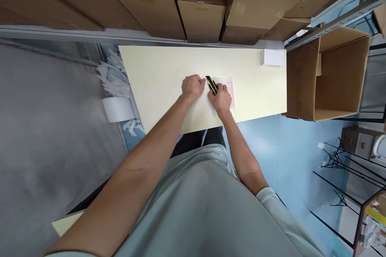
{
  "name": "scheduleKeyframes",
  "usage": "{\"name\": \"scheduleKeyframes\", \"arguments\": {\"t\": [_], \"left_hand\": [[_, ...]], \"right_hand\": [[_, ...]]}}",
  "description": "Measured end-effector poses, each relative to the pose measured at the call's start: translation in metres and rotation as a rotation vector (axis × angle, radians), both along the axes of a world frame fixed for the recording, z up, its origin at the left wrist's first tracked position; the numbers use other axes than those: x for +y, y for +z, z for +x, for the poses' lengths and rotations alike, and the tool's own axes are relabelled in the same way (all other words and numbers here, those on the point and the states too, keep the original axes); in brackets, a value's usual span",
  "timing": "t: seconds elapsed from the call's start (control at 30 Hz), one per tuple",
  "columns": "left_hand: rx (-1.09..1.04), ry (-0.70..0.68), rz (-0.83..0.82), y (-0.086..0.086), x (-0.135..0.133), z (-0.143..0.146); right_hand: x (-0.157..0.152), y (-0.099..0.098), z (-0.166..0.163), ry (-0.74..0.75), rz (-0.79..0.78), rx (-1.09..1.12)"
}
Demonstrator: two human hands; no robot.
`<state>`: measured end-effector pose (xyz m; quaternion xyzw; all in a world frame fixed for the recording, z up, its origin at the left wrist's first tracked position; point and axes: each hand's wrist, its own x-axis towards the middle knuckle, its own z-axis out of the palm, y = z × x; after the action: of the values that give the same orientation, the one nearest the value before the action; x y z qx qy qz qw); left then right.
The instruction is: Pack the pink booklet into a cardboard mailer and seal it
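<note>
Yellow-and-black utility knife is grasped by the right hand, fingers wrapped around it over a pale pink packet on the cream worktop, with the left hand just beside, fingers clenched.

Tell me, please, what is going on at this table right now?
A person stands at a pale yellow table, working with both hands. The right hand grips a black and yellow utility knife over a flat, pinkish clear packet lying on the table. The left hand rests curled beside the knife's far end. A small white box sits at the table's far corner, and an open cardboard box stands to the right.
</note>
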<state>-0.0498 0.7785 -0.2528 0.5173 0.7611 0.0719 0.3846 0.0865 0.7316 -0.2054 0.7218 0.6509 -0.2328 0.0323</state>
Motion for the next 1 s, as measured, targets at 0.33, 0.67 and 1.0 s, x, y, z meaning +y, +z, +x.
{"name": "scheduleKeyframes", "arguments": {"t": [0.33, 0.67, 1.0], "left_hand": [[0.039, 0.04, -0.043, 0.004, 0.0, 0.008], [0.042, 0.062, -0.043, 0.001, 0.0, 0.009], [0.03, 0.07, -0.027, -0.001, -0.002, 0.009]], "right_hand": [[-0.012, 0.025, -0.002, 0.038, -0.078, -0.059], [-0.037, 0.031, 0.007, 0.047, -0.122, -0.105], [-0.072, 0.036, 0.016, 0.046, -0.169, -0.135]]}}
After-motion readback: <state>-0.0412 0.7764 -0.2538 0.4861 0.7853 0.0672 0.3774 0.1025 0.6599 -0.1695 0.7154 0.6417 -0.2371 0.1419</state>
